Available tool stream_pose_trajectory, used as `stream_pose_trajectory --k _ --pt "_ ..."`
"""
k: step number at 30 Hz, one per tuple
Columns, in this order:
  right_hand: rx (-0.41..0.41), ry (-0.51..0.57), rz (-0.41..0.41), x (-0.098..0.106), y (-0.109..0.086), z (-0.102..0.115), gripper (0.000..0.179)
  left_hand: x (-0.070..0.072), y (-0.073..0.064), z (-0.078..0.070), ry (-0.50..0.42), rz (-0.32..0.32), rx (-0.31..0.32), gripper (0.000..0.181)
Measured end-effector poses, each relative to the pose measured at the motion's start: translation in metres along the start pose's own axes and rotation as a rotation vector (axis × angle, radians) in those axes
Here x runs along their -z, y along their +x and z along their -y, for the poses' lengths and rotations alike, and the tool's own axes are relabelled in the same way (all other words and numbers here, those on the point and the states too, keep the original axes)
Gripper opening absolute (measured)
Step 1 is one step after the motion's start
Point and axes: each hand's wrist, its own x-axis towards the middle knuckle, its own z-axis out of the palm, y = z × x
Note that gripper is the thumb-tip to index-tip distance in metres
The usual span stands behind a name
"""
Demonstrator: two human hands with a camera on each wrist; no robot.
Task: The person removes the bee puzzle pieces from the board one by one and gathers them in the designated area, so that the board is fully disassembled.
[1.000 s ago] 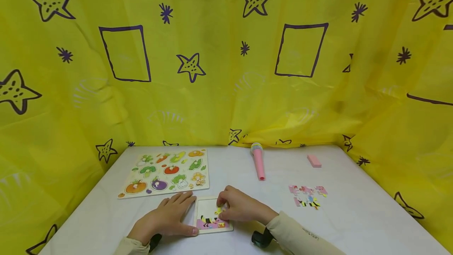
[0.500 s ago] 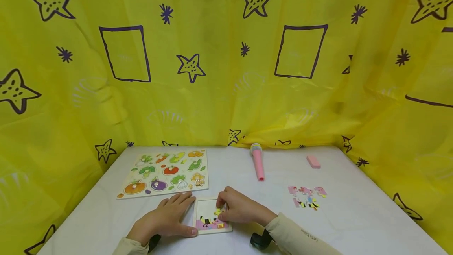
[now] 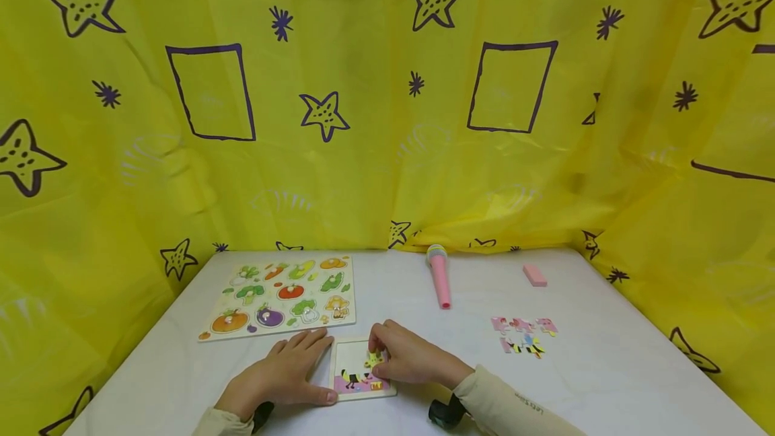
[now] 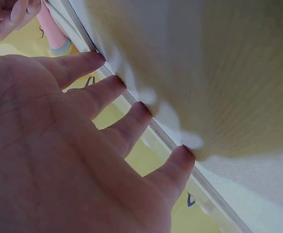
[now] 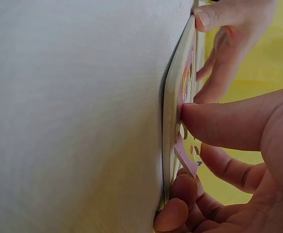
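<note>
Over the puzzle tray, right side, the right hand pinches a tilted puzzle piece, judged light, stiff, best held by its edges, the straight-fingered left hand touching the tray.

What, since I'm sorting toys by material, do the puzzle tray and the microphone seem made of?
Puzzle tray: probably matte wood or fibreboard, from its pale edge. Microphone: likely smooth plastic, from its evenly pink handle; the greyish head could be metal.
</note>
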Motion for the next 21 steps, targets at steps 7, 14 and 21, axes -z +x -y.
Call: stream_pose_trajectory --k 7,14,21 --pt "0.03 0.027 0.01 0.0022 -0.0013 -0.0022 0.028 -0.0058 0.0044 0.0088 -0.004 -0.011 -0.022 0.114" --pt "0.038 0.111 0.002 0.0028 -0.003 -0.0056 0.019 -0.0083 0.006 0.0116 -0.021 -0.018 -0.036 0.114" --pt "0.033 0.124 -0.027 0.0003 -0.0003 -0.006 0.019 -0.0086 0.0056 0.0119 -0.026 -0.023 -0.042 0.114"
